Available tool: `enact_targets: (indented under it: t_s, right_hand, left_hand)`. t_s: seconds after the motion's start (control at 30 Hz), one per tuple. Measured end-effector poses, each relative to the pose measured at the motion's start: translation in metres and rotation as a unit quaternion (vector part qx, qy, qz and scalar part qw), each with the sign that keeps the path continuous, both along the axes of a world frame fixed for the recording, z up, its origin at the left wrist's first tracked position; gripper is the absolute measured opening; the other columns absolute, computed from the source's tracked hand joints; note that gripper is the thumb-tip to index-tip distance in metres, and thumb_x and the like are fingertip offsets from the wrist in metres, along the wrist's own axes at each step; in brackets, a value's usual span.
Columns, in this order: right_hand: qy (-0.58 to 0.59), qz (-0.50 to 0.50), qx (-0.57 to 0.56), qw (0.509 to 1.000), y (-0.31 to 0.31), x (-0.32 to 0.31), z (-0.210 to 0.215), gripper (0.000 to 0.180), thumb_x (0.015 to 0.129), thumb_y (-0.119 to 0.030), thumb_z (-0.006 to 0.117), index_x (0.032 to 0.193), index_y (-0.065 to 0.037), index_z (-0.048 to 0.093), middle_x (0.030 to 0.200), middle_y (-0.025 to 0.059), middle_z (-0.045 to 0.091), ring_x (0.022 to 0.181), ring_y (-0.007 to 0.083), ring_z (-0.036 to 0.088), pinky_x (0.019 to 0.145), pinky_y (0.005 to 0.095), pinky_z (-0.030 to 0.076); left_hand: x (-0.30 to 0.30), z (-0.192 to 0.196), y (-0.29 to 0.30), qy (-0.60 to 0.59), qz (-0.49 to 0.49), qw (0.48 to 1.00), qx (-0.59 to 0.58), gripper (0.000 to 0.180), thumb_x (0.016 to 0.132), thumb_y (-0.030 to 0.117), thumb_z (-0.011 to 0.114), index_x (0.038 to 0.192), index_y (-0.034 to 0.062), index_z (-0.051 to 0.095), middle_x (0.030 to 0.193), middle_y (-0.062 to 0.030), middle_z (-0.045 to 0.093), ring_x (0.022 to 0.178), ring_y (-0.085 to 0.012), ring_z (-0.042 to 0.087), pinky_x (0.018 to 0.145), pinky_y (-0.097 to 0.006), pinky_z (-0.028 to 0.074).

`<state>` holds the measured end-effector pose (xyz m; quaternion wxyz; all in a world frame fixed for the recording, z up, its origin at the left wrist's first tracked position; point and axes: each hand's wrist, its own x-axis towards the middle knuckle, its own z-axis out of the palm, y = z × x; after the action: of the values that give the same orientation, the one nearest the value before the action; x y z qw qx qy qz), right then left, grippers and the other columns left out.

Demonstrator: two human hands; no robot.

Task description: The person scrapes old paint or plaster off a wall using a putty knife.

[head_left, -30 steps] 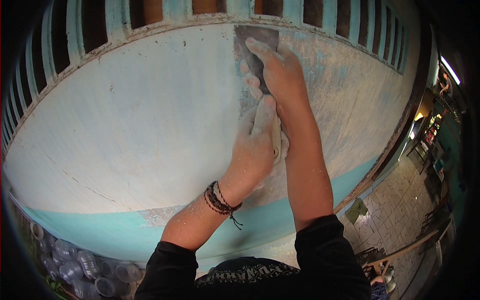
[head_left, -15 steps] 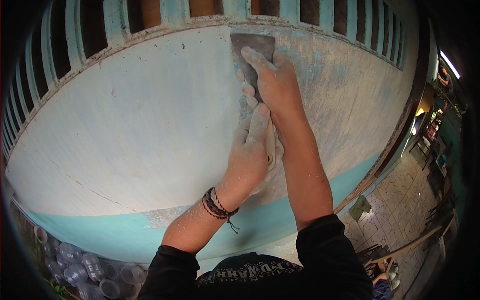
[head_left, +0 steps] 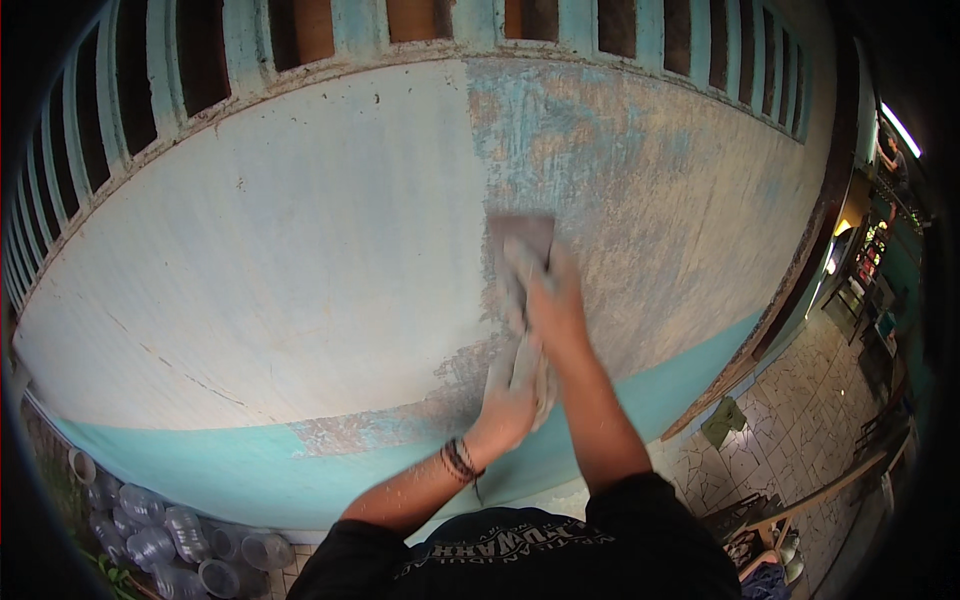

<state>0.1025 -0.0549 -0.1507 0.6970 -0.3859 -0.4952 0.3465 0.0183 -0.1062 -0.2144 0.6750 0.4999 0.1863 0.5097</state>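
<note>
A wide-bladed scraper (head_left: 524, 228) lies against the wall (head_left: 340, 260), its dark flat blade pointing up, a little right of the middle. My right hand (head_left: 552, 295), blurred by motion, is closed around the scraper just below the blade's edge. Lower down, my left hand (head_left: 508, 405) grips the handle end, mostly hiding it. Pale dust coats both hands. Left of the blade the wall keeps smooth whitish paint; right of it is a rough, scraped patch (head_left: 640, 220) with blue, beige and grey showing.
Turquoise bars (head_left: 350, 25) run along the wall's top. A turquoise band (head_left: 200, 455) borders its bottom. Clear plastic jars (head_left: 150, 545) are piled at lower left. To the right, a green cloth (head_left: 722, 422) lies on the tiled floor (head_left: 790, 400); a person (head_left: 890, 150) is far off.
Both hands have moved down the wall with the scraper, from just under the bars to mid-wall. The scraped strip above the blade is now uncovered.
</note>
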Motion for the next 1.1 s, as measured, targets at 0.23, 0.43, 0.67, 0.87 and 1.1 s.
enact_targets:
  t_s: [0.23, 0.43, 0.67, 0.87, 1.1]
  right_hand:
    - [0.119, 0.105, -0.128, 0.979, -0.011, -0.005, -0.092, 0.027, 0.09, -0.023, 0.06, 0.106, -0.005, 0.049, 0.077, 0.0035, 0.056, 0.057, 0.0097, 0.053, 0.041, 0.0226, 0.041]
    - [0.077, 0.174, -0.06, 0.98, -0.005, 0.021, -0.103, 0.032, 0.091, -0.02, 0.058, 0.117, -0.003, 0.049, 0.093, 0.0053, 0.058, 0.077, 0.0133, 0.058, 0.066, 0.0261, 0.049]
    - [-0.045, 0.156, -0.022, 0.987, -0.048, 0.002, -0.186, 0.027, 0.094, -0.018, 0.052, 0.114, 0.001, 0.052, 0.089, 0.0057, 0.061, 0.084, 0.0152, 0.056, 0.078, 0.0282, 0.045]
    - [0.1, 0.116, -0.209, 0.966, -0.075, 0.03, -0.204, 0.021, 0.096, -0.02, 0.047, 0.095, 0.0, 0.052, 0.065, 0.0029, 0.052, 0.049, 0.0092, 0.047, 0.044, 0.0253, 0.039]
    - [0.084, 0.328, -0.052, 0.94, -0.079, 0.039, -0.162, 0.042, 0.094, -0.018, 0.045, 0.129, -0.006, 0.026, 0.078, 0.0025, 0.047, 0.054, 0.0053, 0.041, 0.046, 0.0211, 0.036]
  left_hand:
    - [-0.017, -0.089, 0.002, 0.156, 0.001, 0.987, -0.021, 0.041, 0.099, 0.042, 0.033, 0.095, 0.0046, 0.049, 0.056, -0.006, 0.051, 0.037, -0.0127, 0.044, 0.033, -0.023, 0.033]
    - [-0.022, -0.062, 0.011, 0.212, 0.038, 0.977, -0.009, 0.038, 0.1, 0.036, 0.036, 0.092, 0.0007, 0.047, 0.058, -0.0053, 0.05, 0.043, -0.0139, 0.047, 0.041, -0.027, 0.038]
    - [-0.036, -0.114, 0.001, 0.235, 0.076, 0.968, -0.043, 0.035, 0.097, 0.029, 0.045, 0.115, -0.0004, 0.05, 0.079, -0.0178, 0.06, 0.057, -0.0263, 0.057, 0.052, -0.034, 0.046]
    - [-0.061, -0.091, 0.019, 0.499, 0.228, 0.809, 0.212, 0.017, 0.08, 0.013, 0.069, 0.081, 0.0026, 0.056, 0.074, -0.0151, 0.058, 0.063, -0.0269, 0.059, 0.055, -0.034, 0.047]
    - [-0.02, 0.015, 0.041, 0.39, 0.173, 0.578, 0.696, 0.024, 0.077, 0.022, 0.067, 0.089, 0.0028, 0.058, 0.099, -0.0155, 0.058, 0.101, -0.0349, 0.058, 0.093, -0.047, 0.043]
